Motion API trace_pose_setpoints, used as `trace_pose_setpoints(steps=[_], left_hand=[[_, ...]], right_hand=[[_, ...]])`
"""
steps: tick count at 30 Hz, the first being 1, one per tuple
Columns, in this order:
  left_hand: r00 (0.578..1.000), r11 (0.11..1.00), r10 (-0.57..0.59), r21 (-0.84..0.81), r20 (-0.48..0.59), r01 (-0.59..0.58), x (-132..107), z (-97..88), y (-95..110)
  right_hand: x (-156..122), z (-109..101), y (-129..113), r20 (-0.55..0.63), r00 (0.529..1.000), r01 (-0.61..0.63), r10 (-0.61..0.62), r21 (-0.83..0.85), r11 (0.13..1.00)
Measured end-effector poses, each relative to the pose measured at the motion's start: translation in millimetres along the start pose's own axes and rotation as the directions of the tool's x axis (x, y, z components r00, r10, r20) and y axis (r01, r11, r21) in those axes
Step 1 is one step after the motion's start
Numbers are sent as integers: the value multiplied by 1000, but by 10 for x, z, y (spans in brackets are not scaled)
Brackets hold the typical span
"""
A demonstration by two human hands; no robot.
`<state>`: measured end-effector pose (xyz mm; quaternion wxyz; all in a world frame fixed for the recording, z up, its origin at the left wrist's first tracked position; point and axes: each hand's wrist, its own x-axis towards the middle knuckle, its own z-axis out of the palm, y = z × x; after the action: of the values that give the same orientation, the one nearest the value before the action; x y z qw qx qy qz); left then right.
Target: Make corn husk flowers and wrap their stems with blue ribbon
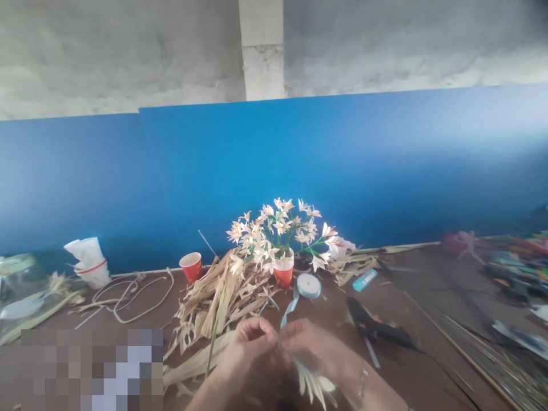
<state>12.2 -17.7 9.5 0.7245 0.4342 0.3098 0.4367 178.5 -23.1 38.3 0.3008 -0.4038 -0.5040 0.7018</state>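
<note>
On the counter (pixel 329 311) we have a red cup (pixel 283 277) with white flowers (pixel 280 225) standing in it. In front of that cup our hands meet: the left hand (pixel 250 342) has thumb and finger pinched together on a thin pale piece (pixel 278 339), too blurred for us to name, while the right hand (pixel 310 345) is curled, its fingertips closed on a pale blue ribbon (pixel 290 308). The ribbon runs from a spool (pixel 309 285) just right of the cup. Nearer us than the cup, slightly right, white petals (pixel 314 388) spread out under our right hand; we cannot tell which fingers hold them. Dried husks (pixel 222 297) lie left of the cup; right of it we see a light blue packet (pixel 365 280) and, nearer us, a black tool (pixel 381 329)
</note>
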Motion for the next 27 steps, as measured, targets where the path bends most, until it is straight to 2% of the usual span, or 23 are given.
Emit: trace_pose_setpoints(steps=[4, 5, 6, 7, 8, 10, 11, 12, 13, 15, 19, 23, 27], left_hand=[[992, 997, 47, 73, -116, -39, 32, 2, -27], [986, 995, 69, 88, -152, -56, 45, -6, -38], [979, 993, 88, 97, -181, -72, 58, -14, -50], [973, 991, 105, 100, -204, -86, 71, -21, -65], [968, 989, 121, 105, -221, -100, 82, -25, -81], [958, 985, 149, 122, -247, -122, 100, -27, -116], [952, 983, 158, 133, -261, -127, 106, -25, -133], [948, 981, 163, 145, -273, -127, 112, -22, -148], [946, 980, 160, 158, -283, -119, 118, -21, -160], [949, 980, 136, 182, -286, -85, 129, -25, -172], [961, 978, 98, 203, -257, -45, 147, -43, -129], [960, 984, 124, 159, -249, -86, 119, 2, -39], [967, 999, 10, 49, -256, 3, 72, 77, -4]], right_hand=[[17, 31, 45, -164, 981, 79, -106, -162, 984], [34, 41, 82, -214, 959, 129, -183, -244, 961], [52, 53, 126, -260, 919, 189, -297, -370, 909], [71, 66, 173, -289, 852, 240, -437, -526, 816], [89, 80, 220, -281, 760, 273, -587, -681, 679], [123, 104, 302, -172, 555, 265, -814, -891, 369], [137, 111, 333, -103, 476, 242, -873, -939, 243], [149, 114, 355, -45, 423, 219, -905, -964, 151], [159, 113, 369, -7, 394, 197, -919, -976, 91], [168, 102, 373, 17, 367, 157, -930, -987, 44], [154, 75, 328, 26, 332, 129, -943, -992, 18], [145, 67, 292, 36, 332, 133, -942, -991, 9], [162, 58, 309, 41, 336, 136, -941, -991, 6]])
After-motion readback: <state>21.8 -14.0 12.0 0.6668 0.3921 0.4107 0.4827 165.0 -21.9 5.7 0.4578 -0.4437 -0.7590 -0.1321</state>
